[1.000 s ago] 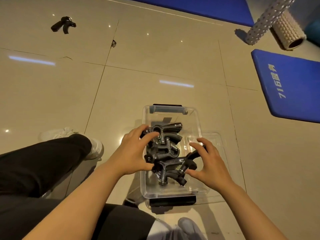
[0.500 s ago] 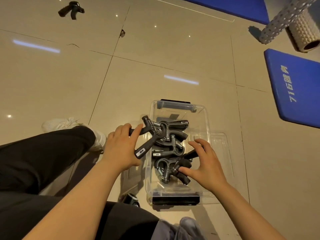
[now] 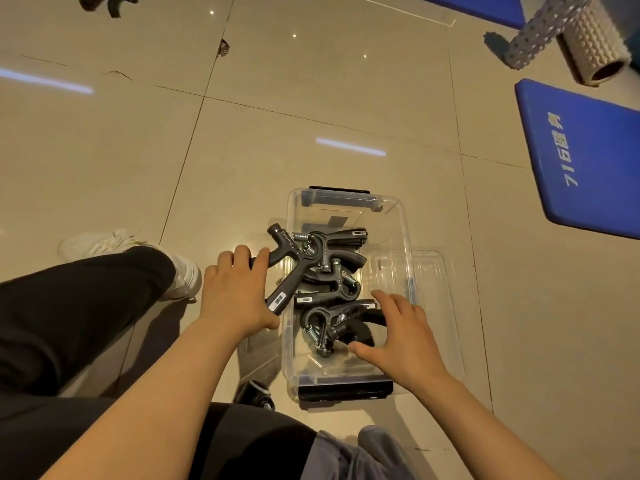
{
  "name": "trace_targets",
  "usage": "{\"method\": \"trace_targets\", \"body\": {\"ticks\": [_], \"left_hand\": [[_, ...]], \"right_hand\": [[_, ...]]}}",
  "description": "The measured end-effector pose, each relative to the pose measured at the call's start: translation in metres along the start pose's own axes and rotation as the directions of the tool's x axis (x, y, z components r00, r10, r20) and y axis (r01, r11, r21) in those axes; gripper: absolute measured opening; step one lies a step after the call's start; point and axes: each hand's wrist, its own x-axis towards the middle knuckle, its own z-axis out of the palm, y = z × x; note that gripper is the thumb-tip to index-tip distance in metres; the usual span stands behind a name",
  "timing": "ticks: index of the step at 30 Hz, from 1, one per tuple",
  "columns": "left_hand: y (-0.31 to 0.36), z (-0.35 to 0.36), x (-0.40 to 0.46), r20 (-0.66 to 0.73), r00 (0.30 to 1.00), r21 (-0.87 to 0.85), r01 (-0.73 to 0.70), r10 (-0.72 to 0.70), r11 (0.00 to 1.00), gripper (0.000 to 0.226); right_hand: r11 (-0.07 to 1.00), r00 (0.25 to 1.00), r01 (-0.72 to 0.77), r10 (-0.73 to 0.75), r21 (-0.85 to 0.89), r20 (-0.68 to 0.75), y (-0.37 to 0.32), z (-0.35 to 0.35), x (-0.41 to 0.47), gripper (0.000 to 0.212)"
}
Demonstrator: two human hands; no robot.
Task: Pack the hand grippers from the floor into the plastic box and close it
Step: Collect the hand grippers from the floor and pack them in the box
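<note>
Far left, top edge of view: one black hand gripper [image 3: 108, 3] lies alone on the tiled floor [image 3: 311, 98], well apart from everything else and partly cut off by the frame.

Near left: a leg in black trousers [image 3: 79, 306] crosses the view, with a white shoe [image 3: 104, 242] beyond it.

Left hand [image 3: 235, 292]: sits just left of the box, fingers curled round one handle of a black hand gripper held at the box's left wall [image 3: 287, 268]. That gripper's head points far-left; its other handle slants toward the near side, with a small white label at the tip. It overhangs the box rim rather than lying inside.

Centre: the clear plastic box [image 3: 401, 230] stands open on the floor, with a dark latch at the far end and another at the near end. Inside lies a pile of hand grippers [image 3: 332, 271], black with metal springs, overlapping one another.

Right hand [image 3: 401, 334]: reaches into the near half of the box, fingers bent over the nearest gripper in the pile [image 3: 329, 327], thumb toward the left. Whether the fingers actually clasp it, I cannot tell.

Just right of the box: the clear lid [image 3: 433, 271] lies flat on the floor, touching the box's side.

Far right: a blue mat [image 3: 588, 161] with white characters; beyond it, two foam rollers [image 3: 588, 39].
</note>
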Motion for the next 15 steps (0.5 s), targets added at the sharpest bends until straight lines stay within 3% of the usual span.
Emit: {"method": "trace_targets", "body": {"ticks": [5,7,15], "left_hand": [[0.001,-0.001,0.002,0.012,1.000,-0.018,0.016,-0.016,1.000,0.106],[0.000,-0.001,0.002,0.015,1.000,-0.030,0.022,-0.021,0.999,0.106],[0.002,-0.004,0.002,-0.003,1.000,-0.041,0.019,-0.020,0.999,0.104]], "right_hand": [[0.968,0.981,-0.077,0.116,0.237,-0.153,-0.018,-0.008,0.013,0.085],[0.956,0.966,-0.141,0.189,0.256,-0.175,-0.020,-0.005,0.011,0.086],[0.965,0.954,-0.233,0.251,-0.123,0.162,-0.047,0.038,0.007,0.109]]}}
